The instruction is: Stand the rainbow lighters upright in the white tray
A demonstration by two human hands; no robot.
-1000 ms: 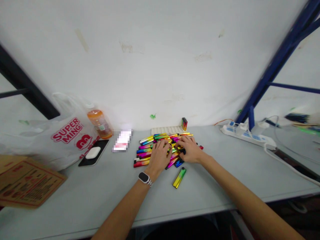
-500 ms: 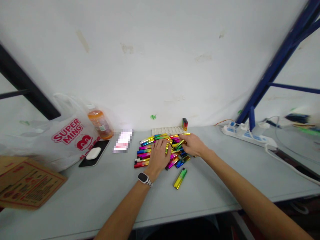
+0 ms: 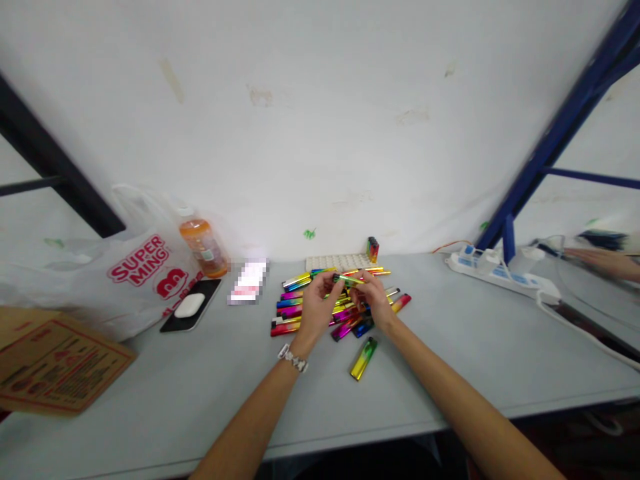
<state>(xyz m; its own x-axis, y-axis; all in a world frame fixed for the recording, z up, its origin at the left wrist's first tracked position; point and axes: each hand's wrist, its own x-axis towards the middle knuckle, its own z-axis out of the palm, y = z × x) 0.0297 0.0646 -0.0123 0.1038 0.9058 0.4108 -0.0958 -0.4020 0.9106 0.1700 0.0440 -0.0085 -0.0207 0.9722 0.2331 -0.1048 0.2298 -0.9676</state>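
Both hands meet above a pile of shiny multicoloured lighters [image 3: 290, 312]. Between their fingertips is a green-and-yellow lighter [image 3: 349, 280], held roughly level. My left hand [image 3: 318, 303] pinches its dark-topped left end. My right hand [image 3: 376, 300] grips the other end, and its fingers partly cover it. A single green-and-yellow lighter [image 3: 363, 359] lies apart, nearer the table's front edge. Behind the pile, against the wall, is a pale tray with rows of holes [image 3: 333, 263]. Several lighters [image 3: 373, 249] stand upright at its right end.
At left are a cardboard box [image 3: 70, 363], a plastic bag [image 3: 135, 287], an orange bottle [image 3: 203, 245] and a phone with a white case [image 3: 190, 306] on it. A blurred screen [image 3: 249, 281] lies nearby. To the right are a power strip [image 3: 505, 277] and another person's blurred hand [image 3: 613, 263].
My right hand has come left and both hands have lifted off the pile, now gripping one lighter between them. Some lighters at the pile's right side have shifted. Another person's hand has appeared at far right.
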